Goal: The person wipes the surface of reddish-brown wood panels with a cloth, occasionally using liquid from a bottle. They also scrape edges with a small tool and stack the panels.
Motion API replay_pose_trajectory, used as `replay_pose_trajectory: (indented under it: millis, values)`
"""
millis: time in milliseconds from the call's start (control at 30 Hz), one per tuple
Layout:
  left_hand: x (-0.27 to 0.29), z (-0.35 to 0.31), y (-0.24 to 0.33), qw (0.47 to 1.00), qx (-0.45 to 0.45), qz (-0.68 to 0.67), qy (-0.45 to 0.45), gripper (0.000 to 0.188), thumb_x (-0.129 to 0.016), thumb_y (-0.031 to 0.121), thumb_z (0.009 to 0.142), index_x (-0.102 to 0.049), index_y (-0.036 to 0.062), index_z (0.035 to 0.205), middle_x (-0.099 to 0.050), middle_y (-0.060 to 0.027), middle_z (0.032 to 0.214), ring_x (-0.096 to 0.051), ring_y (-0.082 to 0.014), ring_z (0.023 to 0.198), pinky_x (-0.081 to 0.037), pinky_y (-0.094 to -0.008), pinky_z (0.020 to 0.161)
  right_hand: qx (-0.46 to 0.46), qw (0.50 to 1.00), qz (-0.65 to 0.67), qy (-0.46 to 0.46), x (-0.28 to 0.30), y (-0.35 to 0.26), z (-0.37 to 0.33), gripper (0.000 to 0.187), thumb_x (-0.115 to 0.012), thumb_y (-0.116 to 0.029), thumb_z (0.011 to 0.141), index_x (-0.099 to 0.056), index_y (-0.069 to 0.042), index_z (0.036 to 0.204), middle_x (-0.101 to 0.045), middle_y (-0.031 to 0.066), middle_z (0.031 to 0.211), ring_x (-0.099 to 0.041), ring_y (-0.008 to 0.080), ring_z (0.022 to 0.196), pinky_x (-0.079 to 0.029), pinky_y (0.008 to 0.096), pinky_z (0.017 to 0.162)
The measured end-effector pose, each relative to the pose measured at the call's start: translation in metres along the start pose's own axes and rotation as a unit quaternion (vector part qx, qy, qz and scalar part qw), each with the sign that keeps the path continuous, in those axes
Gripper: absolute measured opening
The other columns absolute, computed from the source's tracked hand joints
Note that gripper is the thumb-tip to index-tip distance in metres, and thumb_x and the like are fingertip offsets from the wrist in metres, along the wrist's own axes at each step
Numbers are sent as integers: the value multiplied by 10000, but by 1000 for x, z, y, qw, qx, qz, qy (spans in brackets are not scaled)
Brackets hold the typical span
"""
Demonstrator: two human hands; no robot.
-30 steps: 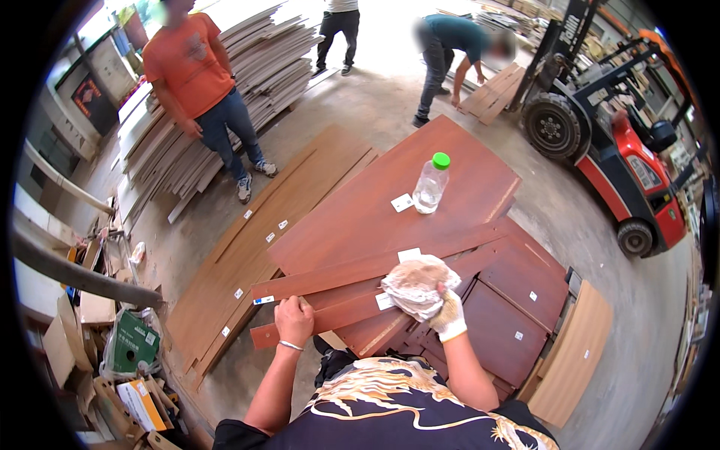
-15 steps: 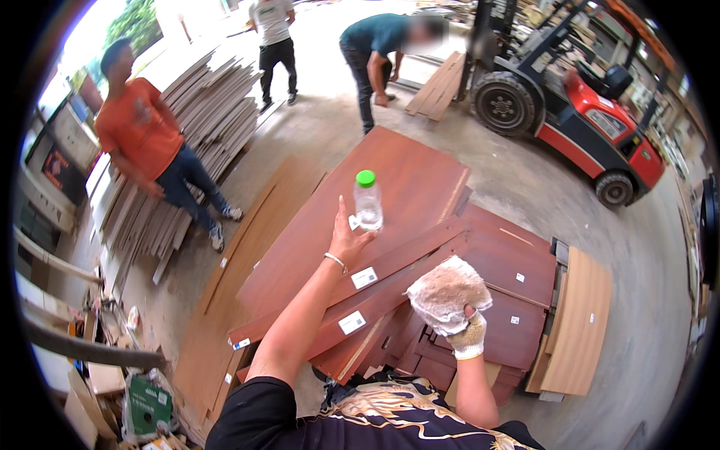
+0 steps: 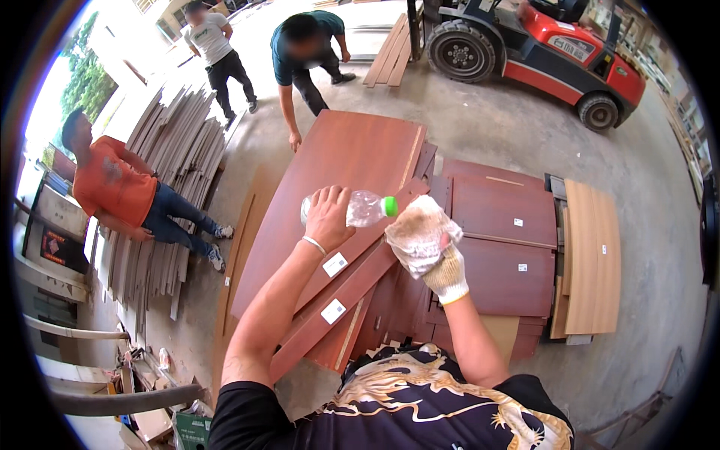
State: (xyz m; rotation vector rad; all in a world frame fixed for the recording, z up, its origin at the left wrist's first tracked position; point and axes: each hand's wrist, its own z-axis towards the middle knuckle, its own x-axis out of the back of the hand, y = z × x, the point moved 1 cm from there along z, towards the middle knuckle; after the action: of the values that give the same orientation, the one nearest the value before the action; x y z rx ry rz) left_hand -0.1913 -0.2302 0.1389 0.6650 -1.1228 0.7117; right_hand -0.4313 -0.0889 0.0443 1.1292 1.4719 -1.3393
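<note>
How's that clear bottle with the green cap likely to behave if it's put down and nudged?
Laid sideways on the reddish-brown board, the bottle would probably roll, given its rounded body. It's likely light, as its clear walls look like thin plastic. Its glossy surface may slip in the bare left hand.

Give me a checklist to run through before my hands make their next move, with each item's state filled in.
1. Left hand closed around the clear bottle: ok.
2. Bottle upright: not ok; it is tipped over sideways, its capped end toward the right hand.
3. Green cap on the bottle: ok; how tightly it is closed, cannot tell.
4. Crumpled cloth held in the right hand: ok.
5. Both hands gloved: not ok; the right is gloved, the left is bare.
6. Co-worker's hand clear of the large reddish-brown board: cannot tell; it is close to the far left edge.
</note>
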Motion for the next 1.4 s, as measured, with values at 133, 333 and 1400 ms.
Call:
replay_pose_trajectory:
  millis: [133,333,1400]
  values:
    - [40,-3,22,983,-81,159,-33,614,-806,156,728,-585,48,1291,-617,-115,1250,-561,-311,1241,-400,-504,1137,-51,999,-2,-14,-9,18,7,663,-635,-364,1050,-394,-46,1580,-504,158,1564,-492,383,1435,-399,548,1211]
    - [80,-8,38,961,-90,258,-51,402,-657,62,816,-613,33,1215,-630,-93,1147,-590,-279,1169,-398,-496,1137,-56,995,-9,-79,-26,36,4,687,-641,-391,1047,-391,-35,1579,-504,149,1565,-497,362,1435,-400,515,1217]
    - [-6,-65,-36,953,282,-73,77,782,-969,257,621,-628,25,1286,-687,-123,1237,-614,-322,1229,-463,-454,1067,-120,990,32,-70,-74,55,38,668,-669,-425,1020,-488,-1,1504,-578,184,1482,-575,384,1345,-460,562,1164]
